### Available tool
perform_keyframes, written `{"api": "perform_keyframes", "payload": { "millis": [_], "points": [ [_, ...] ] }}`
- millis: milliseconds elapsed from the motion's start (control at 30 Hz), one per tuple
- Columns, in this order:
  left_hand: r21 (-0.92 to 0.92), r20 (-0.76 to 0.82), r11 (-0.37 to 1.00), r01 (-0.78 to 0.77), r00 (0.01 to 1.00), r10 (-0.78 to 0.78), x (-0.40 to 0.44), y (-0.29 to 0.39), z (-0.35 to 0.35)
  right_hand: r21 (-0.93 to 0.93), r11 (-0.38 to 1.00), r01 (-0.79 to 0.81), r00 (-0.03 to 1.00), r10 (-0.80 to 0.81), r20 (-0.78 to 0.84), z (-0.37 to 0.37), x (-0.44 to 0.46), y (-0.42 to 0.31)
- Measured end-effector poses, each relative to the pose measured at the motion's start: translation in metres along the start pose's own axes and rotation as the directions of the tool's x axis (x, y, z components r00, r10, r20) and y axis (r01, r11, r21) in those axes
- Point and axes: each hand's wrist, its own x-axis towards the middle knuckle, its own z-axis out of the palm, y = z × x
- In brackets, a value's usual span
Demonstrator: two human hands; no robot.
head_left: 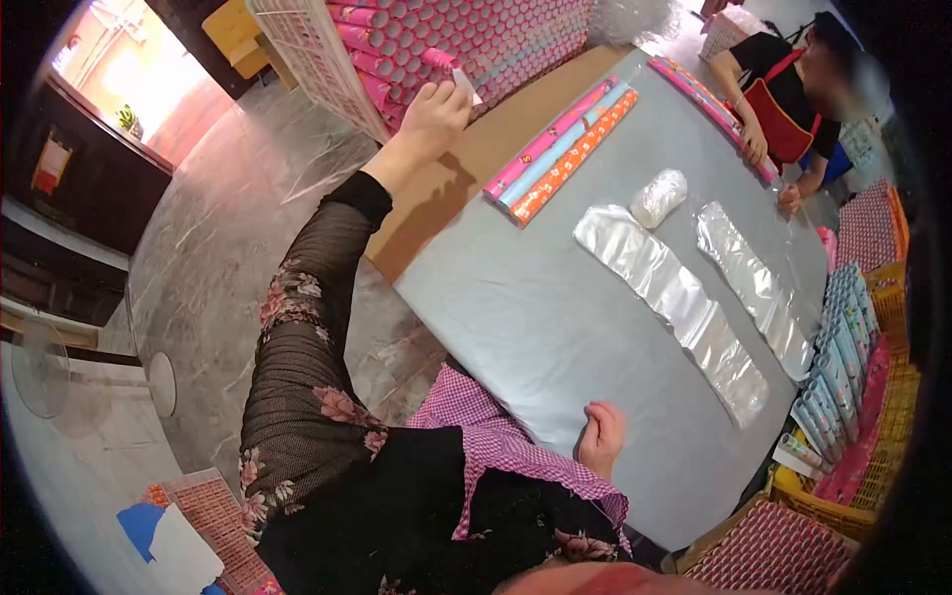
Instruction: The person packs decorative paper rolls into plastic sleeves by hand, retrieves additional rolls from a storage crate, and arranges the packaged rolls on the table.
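Note:
My left hand [433, 121] is stretched out to the stacked pink paper rolls [476, 40]. Its fingers are closed on the end of one pink paper roll [441, 59] that sticks out of the stack, with a white flap [468, 87] beside the fingertips. Low over the near edge of the grey table [516, 327], my right hand [602, 436] is loosely curled, and nothing shows in it. Between the hands lies a clear-wrapped set of three rolls [560, 149], pink, light blue and orange.
Flat stacks of clear plastic sleeves [674, 302] lie on the table beside a rolled clear bundle [658, 198]. Across it, a co-worker [778, 99] handles another wrapped roll set [709, 109]. A yellow crate [892, 416] with blue rolls stands at right, a white crate [317, 59] at upper left.

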Motion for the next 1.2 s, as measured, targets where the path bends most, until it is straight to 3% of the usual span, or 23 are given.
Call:
{"api": "perform_keyframes", "payload": {
  "millis": [233,300,400,467,533,667,700,733,867,900,967,1067,1200],
  "points": [
    [0.099,-0.010,0.995,0.018,1.000,-0.017,0.002,0.005,-0.013,0.002,1.000,0.011,1.000,-0.011,0.018,-0.002,0.003,-0.002],
    [0.156,-0.033,0.987,0.030,0.999,-0.025,0.001,0.005,-0.017,0.077,0.990,-0.120,0.992,0.117,0.047,-0.007,0.009,-0.007],
    [0.214,-0.008,0.976,0.047,0.999,-0.046,-0.004,0.007,-0.018,0.154,0.986,-0.068,0.997,0.073,-0.032,-0.010,0.042,-0.022],
    [0.215,0.012,0.976,0.040,0.999,-0.044,-0.007,0.008,-0.022,0.271,0.959,-0.083,0.997,0.079,0.027,-0.012,0.088,-0.053],
    [0.211,0.026,0.977,0.041,0.999,-0.048,-0.010,0.010,-0.023,0.237,0.960,0.151,0.983,-0.172,0.069,0.002,0.142,-0.062],
    [0.234,0.077,0.970,0.059,0.994,-0.079,-0.014,0.016,-0.017,0.436,0.889,0.143,0.936,-0.264,0.232,0.062,0.252,-0.112],
    [0.241,0.091,0.968,0.066,0.992,-0.090,-0.014,0.017,-0.016,0.481,0.876,0.027,0.944,-0.180,0.276,0.083,0.277,-0.127],
    [0.239,0.087,0.969,0.062,0.993,-0.085,-0.012,0.017,-0.015,0.538,0.842,0.022,0.918,-0.230,0.323,0.103,0.305,-0.138],
    [0.232,0.092,0.973,0.019,0.995,-0.041,-0.007,0.016,-0.017,0.525,0.765,-0.372,0.816,0.001,0.577,0.181,0.381,-0.177],
    [0.216,0.113,0.976,0.013,0.993,-0.038,-0.005,0.017,-0.018,0.531,0.760,-0.375,0.816,-0.001,0.577,0.192,0.390,-0.179],
    [0.183,0.145,0.983,-0.010,0.989,-0.017,-0.003,0.016,-0.020,0.556,0.474,-0.683,0.641,0.025,0.767,0.212,0.404,-0.179],
    [0.212,0.093,0.976,-0.038,0.996,0.019,0.000,0.013,-0.014,0.560,0.363,-0.745,0.622,0.077,0.779,0.227,0.410,-0.177],
    [0.151,0.145,0.989,0.003,0.989,-0.025,0.001,0.015,-0.016,0.573,0.251,-0.780,0.611,0.110,0.784,0.236,0.417,-0.174]
  ]
}}
